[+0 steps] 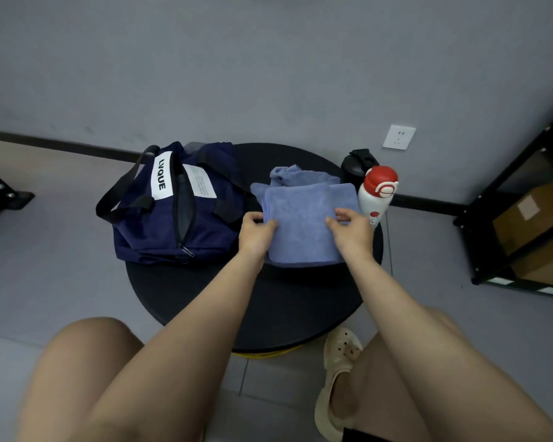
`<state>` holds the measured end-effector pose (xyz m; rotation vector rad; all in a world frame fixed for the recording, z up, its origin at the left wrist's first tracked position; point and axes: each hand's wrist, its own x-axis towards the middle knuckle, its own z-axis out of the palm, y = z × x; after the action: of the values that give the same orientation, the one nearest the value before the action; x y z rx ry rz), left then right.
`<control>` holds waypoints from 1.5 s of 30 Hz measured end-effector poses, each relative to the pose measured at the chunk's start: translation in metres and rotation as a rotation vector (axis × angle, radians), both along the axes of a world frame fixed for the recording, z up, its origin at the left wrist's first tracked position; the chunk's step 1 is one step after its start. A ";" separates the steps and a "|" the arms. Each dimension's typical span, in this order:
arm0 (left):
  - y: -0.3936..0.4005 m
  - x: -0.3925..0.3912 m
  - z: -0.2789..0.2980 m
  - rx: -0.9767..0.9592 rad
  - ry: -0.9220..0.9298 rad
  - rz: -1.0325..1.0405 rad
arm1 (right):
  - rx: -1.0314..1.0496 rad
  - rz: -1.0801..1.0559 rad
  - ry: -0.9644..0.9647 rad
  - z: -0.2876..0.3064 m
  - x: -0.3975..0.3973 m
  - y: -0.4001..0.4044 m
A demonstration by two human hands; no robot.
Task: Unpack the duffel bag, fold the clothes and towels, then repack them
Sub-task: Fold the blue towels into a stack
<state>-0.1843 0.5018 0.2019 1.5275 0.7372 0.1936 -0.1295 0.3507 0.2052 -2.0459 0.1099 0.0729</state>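
A navy duffel bag [170,215] with a white LVQUE label lies on the left of the round black table [268,301], its zip open. To its right lies a folded blue towel [304,231], on top of another rumpled blue cloth [300,175]. My left hand [256,232] pinches the folded towel's left edge. My right hand [351,231] grips its right edge, thumb on top.
A white bottle with a red cap [377,194] stands right beside the towel, a black bottle [358,165] behind it. A wall socket [399,137] is on the grey wall. A black shelf with cardboard boxes [530,224] stands at right. My knees and a beige clog [337,378] are below.
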 end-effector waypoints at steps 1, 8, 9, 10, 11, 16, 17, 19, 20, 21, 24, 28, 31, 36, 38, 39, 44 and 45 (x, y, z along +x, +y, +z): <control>-0.003 0.010 0.003 0.013 -0.005 -0.018 | -0.008 0.001 -0.012 0.005 0.009 -0.003; -0.017 0.066 0.003 0.061 0.052 -0.121 | -0.028 -0.014 -0.043 0.005 0.061 -0.024; -0.019 0.071 0.001 0.067 0.052 -0.133 | -0.035 -0.018 -0.046 0.002 0.065 -0.026; -0.020 0.076 -0.002 0.075 0.050 -0.148 | -0.051 -0.021 -0.052 -0.002 0.069 -0.029; -0.022 0.081 -0.005 0.083 0.045 -0.160 | -0.078 -0.022 -0.062 -0.006 0.072 -0.031; -0.026 0.097 -0.020 0.184 0.065 -0.177 | -0.405 0.095 -0.195 -0.018 0.079 -0.034; -0.025 0.098 -0.023 0.212 0.077 -0.170 | -0.477 0.135 -0.212 -0.019 0.080 -0.033; -0.024 0.098 -0.029 0.263 0.103 -0.181 | -0.568 0.192 -0.213 -0.020 0.081 -0.031; -0.024 0.098 -0.033 0.334 0.109 -0.200 | -0.611 0.213 -0.225 -0.021 0.081 -0.030; -0.024 0.097 -0.036 0.456 0.114 -0.215 | -0.658 0.230 -0.253 -0.022 0.082 -0.029; -0.026 0.096 -0.040 0.877 0.032 -0.252 | -0.785 0.325 -0.345 -0.025 0.087 -0.022; -0.028 0.110 -0.047 1.262 0.060 -0.563 | -0.908 0.472 -0.288 -0.038 0.092 -0.010; -0.026 0.120 -0.055 1.342 0.164 -0.720 | -0.961 0.473 -0.235 -0.048 0.096 -0.008; -0.024 0.125 -0.065 1.263 0.254 -0.797 | -0.938 0.491 -0.148 -0.059 0.099 -0.007; -0.024 0.124 -0.064 1.232 0.243 -0.799 | -0.942 0.491 -0.142 -0.060 0.099 -0.007; -0.024 0.125 -0.064 1.220 0.238 -0.801 | -0.945 0.491 -0.140 -0.059 0.099 -0.007; -0.018 0.125 -0.056 1.112 0.164 -0.808 | -0.974 0.496 -0.151 -0.047 0.102 -0.004; -0.015 0.125 -0.055 1.078 0.130 -0.787 | -0.962 0.496 -0.162 -0.044 0.103 -0.003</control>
<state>-0.0594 0.4872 0.1469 2.7563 0.0163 -0.1424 -0.0265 0.3480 0.1616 -2.9822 -0.5734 0.1875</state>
